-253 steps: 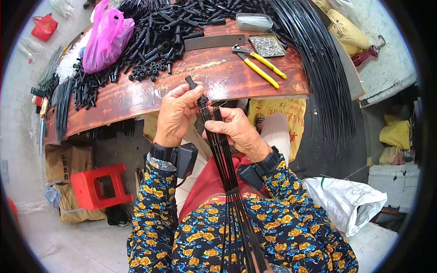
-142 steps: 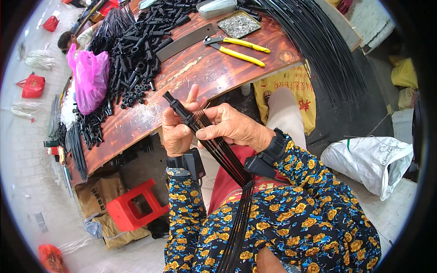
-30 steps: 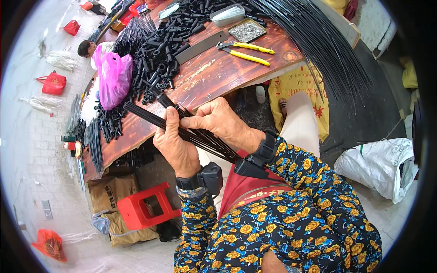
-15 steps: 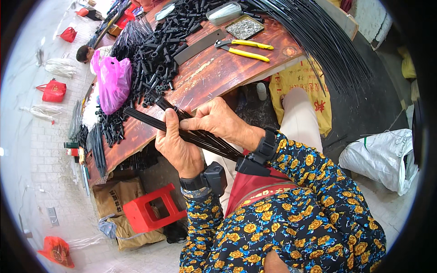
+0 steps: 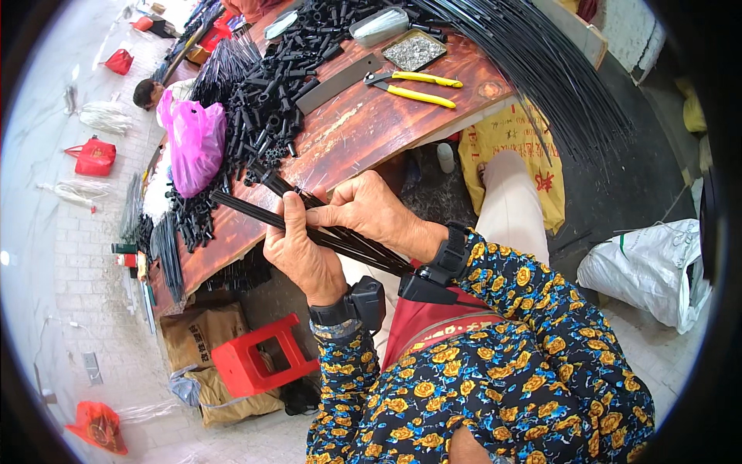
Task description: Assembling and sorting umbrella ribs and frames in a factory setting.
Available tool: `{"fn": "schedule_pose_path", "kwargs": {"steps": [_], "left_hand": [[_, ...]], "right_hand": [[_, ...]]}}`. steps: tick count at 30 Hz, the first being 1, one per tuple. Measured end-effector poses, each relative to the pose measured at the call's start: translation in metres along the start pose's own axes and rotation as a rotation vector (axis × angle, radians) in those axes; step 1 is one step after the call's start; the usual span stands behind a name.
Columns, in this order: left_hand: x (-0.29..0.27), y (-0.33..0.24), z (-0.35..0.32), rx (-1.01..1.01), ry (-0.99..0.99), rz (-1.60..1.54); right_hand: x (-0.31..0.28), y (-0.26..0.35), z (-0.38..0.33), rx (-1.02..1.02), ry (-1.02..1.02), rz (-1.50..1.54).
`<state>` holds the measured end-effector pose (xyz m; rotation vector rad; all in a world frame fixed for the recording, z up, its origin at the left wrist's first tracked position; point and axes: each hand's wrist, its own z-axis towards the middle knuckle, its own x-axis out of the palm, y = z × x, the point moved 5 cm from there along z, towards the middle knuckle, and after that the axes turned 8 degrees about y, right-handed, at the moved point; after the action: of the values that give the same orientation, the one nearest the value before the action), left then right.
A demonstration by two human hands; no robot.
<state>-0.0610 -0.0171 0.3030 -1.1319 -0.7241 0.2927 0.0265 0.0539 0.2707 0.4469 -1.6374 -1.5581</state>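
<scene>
Between my hands is a bundle of thin black umbrella ribs [image 5: 246,208], slanting from the table's near edge down toward my lap. My left hand [image 5: 304,261] is closed round the ribs from below, its thumb pointing up along them. Thumb and fingers of my right hand [image 5: 377,215] pinch at the ribs just beside the left thumb; what lies in the fingertips is too small to make out. A thicker black tubular piece [image 5: 277,183] sticks out beyond my fingers, next to the ribs.
The wooden table [image 5: 355,151] bears heaped black plastic parts [image 5: 259,116], yellow-handled pliers [image 5: 429,78], a flat metal bar [image 5: 336,85], a tray of small metal bits [image 5: 416,51] and long black rods [image 5: 556,85]. A pink bag [image 5: 195,147], red stool [image 5: 232,370] and white sack [image 5: 638,267] are around.
Both hands keep almost the same place and grip on the ribs, with only slight finger movement. At the far left, the other person's head has shifted slightly right.
</scene>
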Motion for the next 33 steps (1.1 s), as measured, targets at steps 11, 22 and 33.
{"fn": "schedule_pose_path", "kwargs": {"steps": [11,22,33], "left_hand": [[-0.011,0.004,0.004,0.026,0.112,-0.006],[-0.007,-0.004,-0.006,-0.056,0.200,-0.075],[-0.008,0.005,-0.005,-0.050,0.114,-0.206]], "right_hand": [[0.002,-0.003,0.002,0.001,0.085,0.245],[0.013,0.007,-0.006,-0.013,0.056,0.274],[0.009,0.003,0.002,-0.065,0.079,-0.037]]}}
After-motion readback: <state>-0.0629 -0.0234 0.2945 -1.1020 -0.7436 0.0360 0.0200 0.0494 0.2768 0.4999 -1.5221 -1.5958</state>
